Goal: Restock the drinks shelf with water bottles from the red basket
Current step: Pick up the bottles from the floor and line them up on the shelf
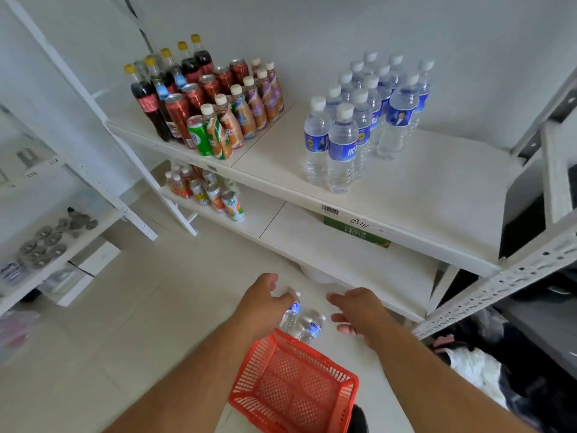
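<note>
Head view: my left hand (265,300) grips one water bottle (292,314) above the red basket (293,385), right hand (359,310) fingers loosely spread; next, I judge, lifting it to the shelf (421,195).

- A plain white painted wall (312,32) rose behind the shelving, evenly lit by soft, bright light.
- A pale, glossy tiled floor (131,310) spread below, with faint grout lines.
- A white slotted-metal upright post (93,126) ran diagonally down the left side.
- A second white shelving unit (46,245) stood at far left, holding small round grey metal parts (46,242) and a clear plastic storage box (62,281) underneath.
- A grey perforated metal rack frame (512,276) stood at right.
- Beside that frame, a heap of dark and white crumpled fabric (474,364) lay on the floor.
</note>
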`<state>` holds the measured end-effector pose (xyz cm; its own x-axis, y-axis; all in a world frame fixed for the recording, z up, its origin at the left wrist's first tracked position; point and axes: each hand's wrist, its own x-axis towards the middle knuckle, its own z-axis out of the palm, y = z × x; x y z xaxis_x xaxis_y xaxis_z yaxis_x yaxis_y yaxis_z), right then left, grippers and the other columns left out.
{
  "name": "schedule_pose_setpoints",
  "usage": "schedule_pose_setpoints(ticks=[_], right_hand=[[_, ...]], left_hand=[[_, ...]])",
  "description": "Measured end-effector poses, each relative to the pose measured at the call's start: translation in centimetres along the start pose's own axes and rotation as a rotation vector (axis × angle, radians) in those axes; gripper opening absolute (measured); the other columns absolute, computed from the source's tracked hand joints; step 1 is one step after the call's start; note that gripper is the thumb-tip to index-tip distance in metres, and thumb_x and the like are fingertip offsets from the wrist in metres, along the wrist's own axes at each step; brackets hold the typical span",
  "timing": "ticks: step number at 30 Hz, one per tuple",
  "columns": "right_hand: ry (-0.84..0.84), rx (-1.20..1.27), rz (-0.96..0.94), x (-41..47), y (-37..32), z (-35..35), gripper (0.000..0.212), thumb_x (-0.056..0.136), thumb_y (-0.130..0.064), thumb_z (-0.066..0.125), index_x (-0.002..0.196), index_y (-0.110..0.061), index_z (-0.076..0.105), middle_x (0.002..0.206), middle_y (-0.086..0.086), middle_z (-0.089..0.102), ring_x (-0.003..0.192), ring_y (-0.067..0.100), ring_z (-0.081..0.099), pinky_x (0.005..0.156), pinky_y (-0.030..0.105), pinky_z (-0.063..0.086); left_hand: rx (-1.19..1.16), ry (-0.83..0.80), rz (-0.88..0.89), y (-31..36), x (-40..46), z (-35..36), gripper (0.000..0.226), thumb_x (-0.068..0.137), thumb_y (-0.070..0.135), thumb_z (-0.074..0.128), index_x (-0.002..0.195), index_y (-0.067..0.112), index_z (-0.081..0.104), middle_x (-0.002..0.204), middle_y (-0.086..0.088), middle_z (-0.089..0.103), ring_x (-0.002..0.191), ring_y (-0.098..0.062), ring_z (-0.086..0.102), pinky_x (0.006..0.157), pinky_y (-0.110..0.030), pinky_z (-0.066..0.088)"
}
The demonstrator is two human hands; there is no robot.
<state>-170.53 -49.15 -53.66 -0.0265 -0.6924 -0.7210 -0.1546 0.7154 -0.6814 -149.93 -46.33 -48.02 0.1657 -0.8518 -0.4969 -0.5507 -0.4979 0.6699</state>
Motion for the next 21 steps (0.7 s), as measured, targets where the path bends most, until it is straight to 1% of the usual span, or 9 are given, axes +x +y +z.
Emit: schedule_pose_setpoints(ticks=[1,2,6,9,11,15,16,19,21], right_hand=[[-0.003,0.008,0.001,0.4,0.2,-0.3,0.030,0.091,-0.026,0.080,0.100,-0.008,0.058,0.089,0.011,0.067,0.078,0.027,0.073,0.077,0.043,0.062],[0.001,0.009,0.009,0.9,0.5,-0.5,0.029,0.091,-0.025,0.080,0.090,-0.011,0.054,0.087,0.012,0.067,0.077,0.027,0.073,0.079,0.045,0.062],[0.019,-0.001,0.053,1.5,1.6,-0.5,0.032,0.092,-0.025,0.079,0.081,-0.014,0.051,0.087,0.012,0.067,0.081,0.027,0.075,0.068,0.036,0.060],[0.028,-0.019,0.095,1.7,2.0,0.0,0.031,0.092,-0.026,0.079,0.081,-0.014,0.053,0.088,0.013,0.069,0.092,0.031,0.078,0.072,0.039,0.061],[0.038,-0.023,0.120,2.1,2.2,0.6,0.031,0.092,-0.027,0.079,0.083,-0.013,0.054,0.087,0.014,0.069,0.086,0.030,0.077,0.075,0.040,0.062],[0.078,-0.037,0.169,2.3,2.3,2.5,0.033,0.091,-0.030,0.081,0.097,-0.003,0.062,0.084,0.015,0.069,0.074,0.027,0.072,0.059,0.031,0.057],[0.090,-0.040,0.188,2.2,2.4,3.2,0.034,0.091,-0.030,0.081,0.099,-0.003,0.062,0.083,0.015,0.069,0.074,0.027,0.072,0.059,0.032,0.058],[0.119,-0.041,0.250,2.0,2.8,5.9,0.036,0.091,-0.029,0.080,0.103,-0.002,0.061,0.085,0.016,0.069,0.075,0.029,0.070,0.072,0.038,0.061],[0.150,-0.046,0.280,2.3,3.2,7.7,0.040,0.091,-0.030,0.081,0.109,0.000,0.060,0.088,0.018,0.070,0.074,0.030,0.070,0.071,0.037,0.060]], left_hand=[[0.007,0.004,-0.009,-0.1,0.1,0.6,0.065,0.091,0.040,0.067,0.148,0.023,0.041,0.146,0.004,0.048,0.116,-0.010,0.051,0.096,-0.026,0.039],[0.014,0.001,-0.020,-0.2,0.1,1.1,0.064,0.091,0.040,0.067,0.148,0.023,0.041,0.146,0.004,0.049,0.114,-0.009,0.051,0.096,-0.025,0.039],[0.029,-0.012,-0.060,-1.2,0.0,1.6,0.066,0.091,0.040,0.068,0.148,0.022,0.042,0.147,0.003,0.049,0.114,-0.010,0.054,0.100,-0.027,0.042],[0.034,-0.004,-0.077,-2.0,0.8,0.8,0.066,0.091,0.039,0.068,0.149,0.022,0.041,0.148,0.002,0.049,0.122,-0.014,0.054,0.098,-0.026,0.039],[0.036,-0.009,-0.077,-2.7,1.7,0.1,0.065,0.092,0.039,0.067,0.149,0.022,0.041,0.148,0.002,0.049,0.128,-0.016,0.052,0.099,-0.027,0.039],[0.017,-0.046,-0.059,-4.6,3.3,-1.7,0.065,0.092,0.040,0.067,0.149,0.022,0.041,0.147,0.003,0.048,0.127,-0.016,0.052,0.095,-0.026,0.038],[0.007,-0.061,-0.056,-5.3,3.7,-2.2,0.065,0.092,0.040,0.066,0.149,0.023,0.041,0.148,0.004,0.048,0.127,-0.015,0.052,0.094,-0.026,0.038],[-0.019,-0.101,-0.063,-8.1,4.9,-4.1,0.066,0.092,0.042,0.066,0.149,0.023,0.040,0.149,0.003,0.048,0.128,-0.016,0.052,0.095,-0.026,0.038],[-0.025,-0.120,-0.072,-10.1,6.1,-5.3,0.068,0.092,0.045,0.066,0.150,0.022,0.040,0.149,0.002,0.048,0.129,-0.017,0.052,0.097,-0.027,0.039]])
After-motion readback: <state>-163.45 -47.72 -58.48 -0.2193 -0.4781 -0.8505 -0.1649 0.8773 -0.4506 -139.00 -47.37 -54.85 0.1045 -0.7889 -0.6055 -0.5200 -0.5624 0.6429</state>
